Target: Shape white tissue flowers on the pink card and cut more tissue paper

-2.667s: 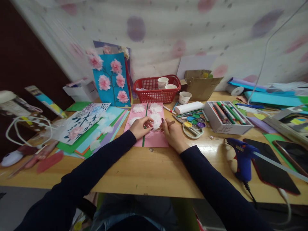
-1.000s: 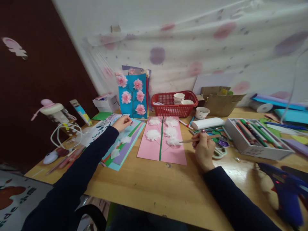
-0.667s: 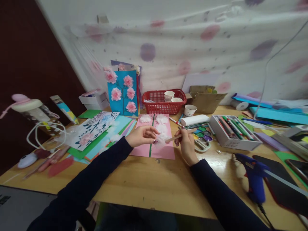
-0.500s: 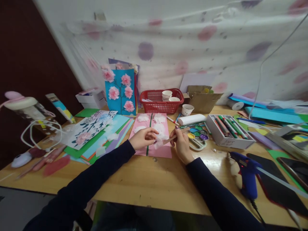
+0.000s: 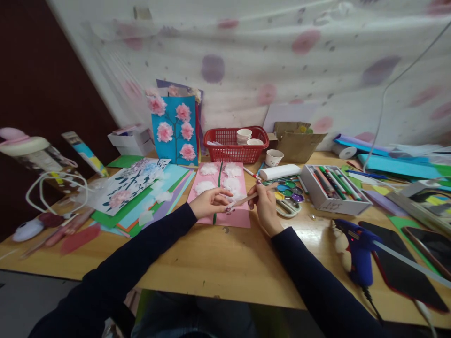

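Observation:
Over a pink card (image 5: pixel 243 216) with white tissue flowers (image 5: pixel 231 184) and a green stem stripe (image 5: pixel 221 174), my two hands come together. My right hand (image 5: pixel 265 206) grips a thin light-brown stick (image 5: pixel 243 201), slanted down to the left. My left hand (image 5: pixel 210 203) pinches a small whitish piece of tissue paper (image 5: pixel 230 205) at the stick's tip; it is partly hidden by the fingers. Just right of my right hand lie a paint palette (image 5: pixel 289 191) and scissors (image 5: pixel 289 210).
A blue flower card (image 5: pixel 176 155) stands behind, beside a red basket (image 5: pixel 232 154) with paper cups. Marker box (image 5: pixel 338 206), blue glue gun (image 5: pixel 361 263) and phone (image 5: pixel 401 263) lie right. Coloured paper sheets (image 5: pixel 165 190) and a bottle (image 5: pixel 38 157) are left.
The stick's tip has come to my left fingertips, and the tissue that hung loose there is now gathered around the tip. The view has shifted slightly.

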`<state>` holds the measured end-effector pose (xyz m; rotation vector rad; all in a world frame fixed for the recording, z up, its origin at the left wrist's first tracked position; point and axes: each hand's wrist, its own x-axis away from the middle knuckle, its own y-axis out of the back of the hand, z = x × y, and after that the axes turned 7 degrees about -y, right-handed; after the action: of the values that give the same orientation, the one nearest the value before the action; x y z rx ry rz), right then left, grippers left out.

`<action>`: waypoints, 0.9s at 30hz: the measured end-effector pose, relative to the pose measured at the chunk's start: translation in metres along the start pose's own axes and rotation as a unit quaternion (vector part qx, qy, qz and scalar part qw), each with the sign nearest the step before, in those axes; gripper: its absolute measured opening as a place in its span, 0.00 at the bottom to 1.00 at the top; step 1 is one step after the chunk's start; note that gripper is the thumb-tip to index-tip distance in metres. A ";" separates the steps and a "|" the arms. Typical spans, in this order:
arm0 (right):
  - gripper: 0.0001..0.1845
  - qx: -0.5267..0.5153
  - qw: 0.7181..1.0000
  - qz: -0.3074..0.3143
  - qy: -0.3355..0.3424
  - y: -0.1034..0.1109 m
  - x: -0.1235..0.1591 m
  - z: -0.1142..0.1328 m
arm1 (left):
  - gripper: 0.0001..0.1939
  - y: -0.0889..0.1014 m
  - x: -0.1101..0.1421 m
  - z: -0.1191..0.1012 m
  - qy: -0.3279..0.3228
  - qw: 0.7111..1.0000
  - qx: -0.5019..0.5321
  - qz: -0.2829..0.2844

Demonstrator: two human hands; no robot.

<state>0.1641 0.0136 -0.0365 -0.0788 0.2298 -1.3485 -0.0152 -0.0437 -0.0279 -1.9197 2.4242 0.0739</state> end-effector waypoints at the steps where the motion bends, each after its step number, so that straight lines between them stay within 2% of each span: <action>1: 0.21 -0.009 1.000 -0.020 0.002 0.001 -0.001 0.000 | 0.24 0.001 0.000 0.000 -0.004 1.000 0.004 -0.001; 3: 0.20 -0.018 0.998 -0.061 0.002 0.003 -0.004 0.000 | 0.24 0.001 0.001 0.001 -0.012 1.000 0.004 -0.008; 5: 0.20 -0.012 0.997 -0.076 -0.006 0.005 -0.005 0.000 | 0.24 0.000 0.001 0.001 -0.019 1.000 -0.001 -0.014; 11: 0.20 -0.008 1.000 0.011 -0.015 -0.003 0.003 0.003 | 0.27 -0.007 0.002 0.001 -0.013 1.000 0.000 -0.023; 15: 0.22 0.023 0.999 0.034 -0.023 -0.008 0.008 0.004 | 0.28 -0.010 0.002 0.000 -0.022 1.000 -0.009 -0.020; 21: 0.22 0.030 0.999 0.031 -0.025 -0.006 0.004 -0.001 | 0.25 -0.008 0.003 -0.002 -0.015 0.999 0.020 -0.020; 27: 0.24 0.041 0.999 -0.020 0.006 0.005 -0.005 0.000 | 0.25 -0.001 0.002 -0.004 -0.032 0.994 -0.061 -0.086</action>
<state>0.1678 0.0191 -0.0369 -0.0072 0.1841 -1.3959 -0.0152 -0.0462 -0.0238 -2.1346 2.2530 0.2785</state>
